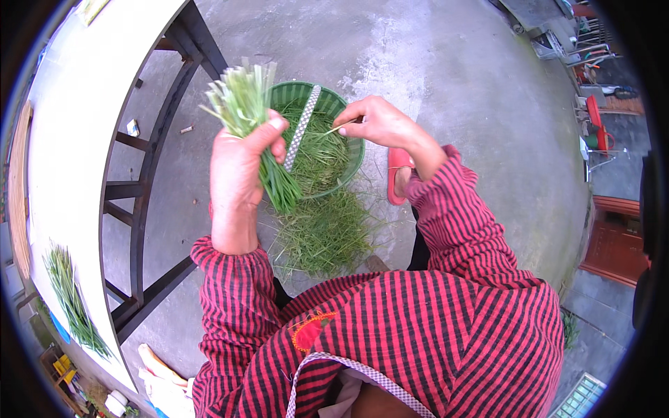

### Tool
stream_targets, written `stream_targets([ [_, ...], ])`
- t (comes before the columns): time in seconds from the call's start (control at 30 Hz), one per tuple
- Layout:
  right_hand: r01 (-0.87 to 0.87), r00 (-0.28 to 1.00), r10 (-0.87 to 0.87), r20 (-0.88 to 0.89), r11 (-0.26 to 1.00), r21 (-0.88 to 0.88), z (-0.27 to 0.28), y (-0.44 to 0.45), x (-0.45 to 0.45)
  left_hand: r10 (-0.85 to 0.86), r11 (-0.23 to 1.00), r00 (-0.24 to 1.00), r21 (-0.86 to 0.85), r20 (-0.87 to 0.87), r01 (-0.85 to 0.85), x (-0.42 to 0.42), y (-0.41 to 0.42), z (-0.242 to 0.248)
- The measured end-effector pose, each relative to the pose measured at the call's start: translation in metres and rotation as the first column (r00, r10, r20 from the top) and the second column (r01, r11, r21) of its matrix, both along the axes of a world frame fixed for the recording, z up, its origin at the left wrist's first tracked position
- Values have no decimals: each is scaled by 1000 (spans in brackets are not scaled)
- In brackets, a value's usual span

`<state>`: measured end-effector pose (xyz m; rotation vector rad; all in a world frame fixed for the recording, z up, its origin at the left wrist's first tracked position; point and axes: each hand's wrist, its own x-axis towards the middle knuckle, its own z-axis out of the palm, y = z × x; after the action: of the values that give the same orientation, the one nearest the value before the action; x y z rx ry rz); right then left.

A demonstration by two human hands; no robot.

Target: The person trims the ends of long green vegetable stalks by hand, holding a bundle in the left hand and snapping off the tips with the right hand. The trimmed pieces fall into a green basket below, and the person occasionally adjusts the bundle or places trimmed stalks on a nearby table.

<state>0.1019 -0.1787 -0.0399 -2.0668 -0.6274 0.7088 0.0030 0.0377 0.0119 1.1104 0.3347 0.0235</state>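
Note:
My left hand (238, 162) grips a thick bunch of long green stalks (279, 180), perhaps chives or grass. Its pale cut ends point up and away, and its dark green tips hang towards my lap. Between thumb and fingertips, my right hand (379, 123) pinches a thin, pale blade above the basket's right side. Below both hands stands a green woven basket (337, 99) with a checkered grey-and-white handle (303, 128). Loose green blades (324, 162) lie inside it. On the floor, a pile of similar loose blades (326, 235) lies between the basket and me.
A white-topped table (68, 172) on dark metal legs (151, 167) stands at my left. Another bunch of green stalks (76, 300) lies on it. A red slipper (400, 175) on a foot is right of the basket. Tools and a brown cabinet (614, 240) line the far right.

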Motion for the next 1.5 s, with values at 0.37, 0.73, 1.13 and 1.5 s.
stream_targets([
  [0.37,352,869,-83,-488,797,491,37,-1,-35,-213,965,973,140,-84,223,-3,-33,-4],
  [0.73,395,796,-5,-605,763,513,33,-7,-39,-258,943,959,188,-113,276,-2,-40,-6],
  [1.13,-10,818,507,-271,483,876,53,-66,-5,-219,954,968,182,-122,238,-4,-31,-8],
  [1.5,367,920,-223,-322,777,512,28,2,-50,-314,938,940,110,-131,329,-3,-37,-12],
])
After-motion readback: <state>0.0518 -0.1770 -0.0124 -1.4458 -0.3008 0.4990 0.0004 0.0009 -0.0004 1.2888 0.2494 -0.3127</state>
